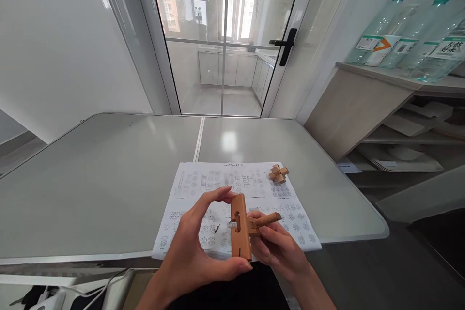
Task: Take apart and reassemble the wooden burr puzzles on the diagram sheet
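My left hand (198, 242) spans an upright, brown wooden puzzle block (240, 247), fingers at its top end and thumb at its bottom end. A notch with rounded cut-outs shows in the block's left side. In my right hand (281, 247) are smaller wooden puzzle pieces (267, 220), pinched between thumb and fingers. One of these sticks out to the right like a short stick. They meet the right side of the block; whether they are joined to it I cannot tell. Under both hands lies a printed instruction sheet (185, 179) with rows of small diagrams.
An assembled wooden burr puzzle (279, 173) sits on the sheet's far right corner. The grey table (109, 179) reaches to a glass door (225, 77). To the right, a shelf unit (327, 111) carries several plastic bottles (395, 34). White cables (105, 288) lie below the table's left front edge.
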Action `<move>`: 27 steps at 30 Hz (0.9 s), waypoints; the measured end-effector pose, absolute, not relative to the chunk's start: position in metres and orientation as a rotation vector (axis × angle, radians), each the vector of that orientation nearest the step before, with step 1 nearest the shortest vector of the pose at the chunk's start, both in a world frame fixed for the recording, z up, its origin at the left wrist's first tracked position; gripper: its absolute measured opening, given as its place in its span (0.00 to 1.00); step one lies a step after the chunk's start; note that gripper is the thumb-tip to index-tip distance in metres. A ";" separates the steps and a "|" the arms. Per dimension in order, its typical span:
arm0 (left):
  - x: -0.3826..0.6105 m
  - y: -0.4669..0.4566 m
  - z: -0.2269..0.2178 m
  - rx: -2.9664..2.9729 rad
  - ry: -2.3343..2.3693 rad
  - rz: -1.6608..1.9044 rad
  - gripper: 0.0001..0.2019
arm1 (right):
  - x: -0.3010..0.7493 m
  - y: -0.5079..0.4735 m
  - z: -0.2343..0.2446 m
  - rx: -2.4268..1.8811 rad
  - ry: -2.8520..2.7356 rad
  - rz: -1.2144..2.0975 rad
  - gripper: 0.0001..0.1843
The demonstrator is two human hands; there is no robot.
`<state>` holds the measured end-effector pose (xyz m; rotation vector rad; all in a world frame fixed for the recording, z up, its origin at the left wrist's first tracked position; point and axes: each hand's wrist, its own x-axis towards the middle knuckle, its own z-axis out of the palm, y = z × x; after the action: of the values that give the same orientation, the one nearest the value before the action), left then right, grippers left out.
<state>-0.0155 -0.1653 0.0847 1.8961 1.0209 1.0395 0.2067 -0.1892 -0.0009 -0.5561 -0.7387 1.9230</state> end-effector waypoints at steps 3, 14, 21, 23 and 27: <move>-0.014 -0.167 0.088 1.934 1.039 1.043 0.47 | 0.207 -0.191 0.001 -0.592 -0.748 1.904 0.22; -0.001 -0.169 0.084 2.085 1.022 0.944 0.48 | 0.196 -0.198 0.022 -0.696 -0.762 1.903 0.28; -0.004 -0.168 0.085 2.075 1.003 0.907 0.47 | 0.193 -0.205 0.029 -0.774 -0.706 1.883 0.29; -0.006 -0.168 0.084 2.069 0.992 0.899 0.46 | 0.193 -0.205 0.029 -0.775 -0.703 1.895 0.30; -0.010 -0.170 0.081 2.061 0.972 0.894 0.50 | 0.192 -0.204 0.030 -0.715 -0.681 1.930 0.31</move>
<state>-0.0098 -0.1698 0.0810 2.0614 0.9725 0.8938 0.1924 -0.2042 0.0297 -0.7153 -0.6810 1.9300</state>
